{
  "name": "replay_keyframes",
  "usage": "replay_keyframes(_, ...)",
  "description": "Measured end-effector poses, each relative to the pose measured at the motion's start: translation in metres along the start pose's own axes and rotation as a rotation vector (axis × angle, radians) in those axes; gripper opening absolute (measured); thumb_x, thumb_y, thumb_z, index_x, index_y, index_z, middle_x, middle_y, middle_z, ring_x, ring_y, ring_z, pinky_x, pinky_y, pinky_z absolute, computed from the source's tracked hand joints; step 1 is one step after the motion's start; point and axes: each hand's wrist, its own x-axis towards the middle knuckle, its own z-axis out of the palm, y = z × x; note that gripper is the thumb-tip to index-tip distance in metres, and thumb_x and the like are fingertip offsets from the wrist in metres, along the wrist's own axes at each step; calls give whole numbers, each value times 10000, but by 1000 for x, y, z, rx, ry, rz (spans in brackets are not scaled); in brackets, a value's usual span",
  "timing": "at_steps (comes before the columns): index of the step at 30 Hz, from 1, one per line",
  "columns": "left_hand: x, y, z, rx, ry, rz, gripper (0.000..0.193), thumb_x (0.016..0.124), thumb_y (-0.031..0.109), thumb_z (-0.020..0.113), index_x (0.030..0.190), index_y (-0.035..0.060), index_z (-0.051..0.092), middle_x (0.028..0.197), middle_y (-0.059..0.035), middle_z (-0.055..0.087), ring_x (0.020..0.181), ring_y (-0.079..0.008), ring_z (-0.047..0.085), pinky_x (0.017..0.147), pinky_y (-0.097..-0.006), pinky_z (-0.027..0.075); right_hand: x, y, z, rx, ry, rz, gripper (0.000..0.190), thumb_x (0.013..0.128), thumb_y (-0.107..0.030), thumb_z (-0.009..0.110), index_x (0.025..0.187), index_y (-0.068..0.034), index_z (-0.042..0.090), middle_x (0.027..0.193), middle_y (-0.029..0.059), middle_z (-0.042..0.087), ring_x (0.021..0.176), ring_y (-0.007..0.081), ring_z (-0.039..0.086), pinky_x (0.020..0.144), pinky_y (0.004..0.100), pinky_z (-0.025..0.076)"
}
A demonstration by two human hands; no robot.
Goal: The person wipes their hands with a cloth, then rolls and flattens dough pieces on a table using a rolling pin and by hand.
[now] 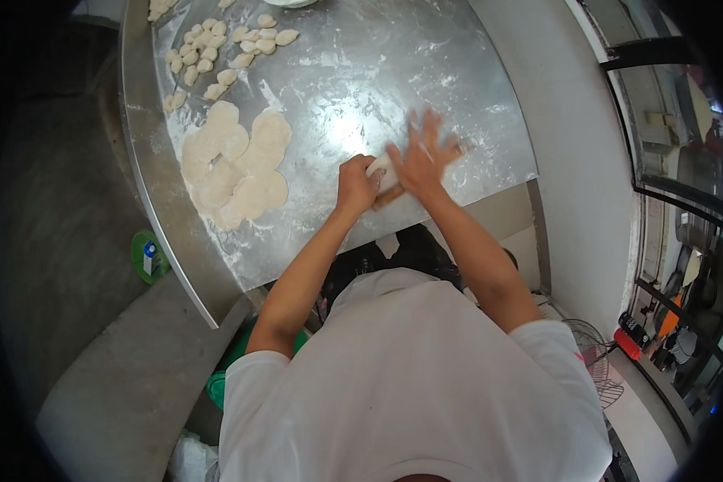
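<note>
My left hand [357, 185] pinches the near-left edge of a pale dough round [384, 171] on the floured steel table. My right hand [423, 159], blurred by motion, lies over a wooden rolling pin [389, 197] with its fingers spread. The pin slants across the dough; its far end shows beyond my fingers, and its middle is hidden under the palm. To the left lie several flat dough wrappers [258, 191], overlapping one another. Farther off on the table are a cluster of small dough pieces [205, 43] and another group of dough pieces [266, 36].
A raised metal rim [150, 199] borders the steel table [397, 72] on the left. A white bowl [292, 2] is cut off at the top. A wall [539, 108] and window run along the right. Below left are a green basin [150, 256] and a green bucket [217, 385].
</note>
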Motion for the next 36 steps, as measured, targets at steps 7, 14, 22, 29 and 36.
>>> replay_keyframes(7, -23, -9, -3, -10, -81, -82, 232, 874, 116, 781, 1082, 13, 783, 1080, -202, 760, 1023, -368, 732, 883, -442, 575, -44, 24, -2, -234, -136, 85, 917, 973, -604, 569, 1669, -79, 287, 1747, 267, 126, 1624, 458, 50, 1192, 777, -46)
replay_keyframes(14, -4, 10, -4, 137, 121, 212, 176, 845, -5, 738, 1016, 4, 779, 965, -169, 723, 897, -315, 735, 823, -401, 577, 2, -1, 10, 36, 118, -34, 931, 982, -635, 544, 1680, -92, 252, 1753, 255, 113, 1632, 425, 56, 1214, 752, -38)
replay_keyframes(22, -24, -7, 0, 9, 61, -130, 211, 833, -69, 723, 1025, 6, 765, 961, -169, 758, 862, -238, 737, 787, -345, 569, -50, 15, -3, -211, -118, 114, 881, 966, -531, 619, 1645, -43, 340, 1742, 281, 127, 1630, 439, 49, 1190, 772, -62)
replay_keyframes(29, -9, -13, -12, 111, 171, 126, 64, 861, 9, 752, 888, -20, 701, 934, -204, 687, 839, -324, 709, 774, -412, 554, 19, -16, 10, 3, 107, 13, 883, 1011, -571, 537, 1665, -40, 271, 1748, 249, 151, 1625, 434, 89, 1231, 724, -33)
replay_keyframes(36, -16, -64, -52, -721, 242, -319, 233, 963, -40, 673, 1181, 13, 613, 939, -46, 696, 840, -121, 656, 737, -289, 530, -102, 39, -24, -101, -81, -50, 784, 971, -469, 637, 1575, -5, 453, 1728, 235, 236, 1623, 412, 135, 1234, 720, -17)
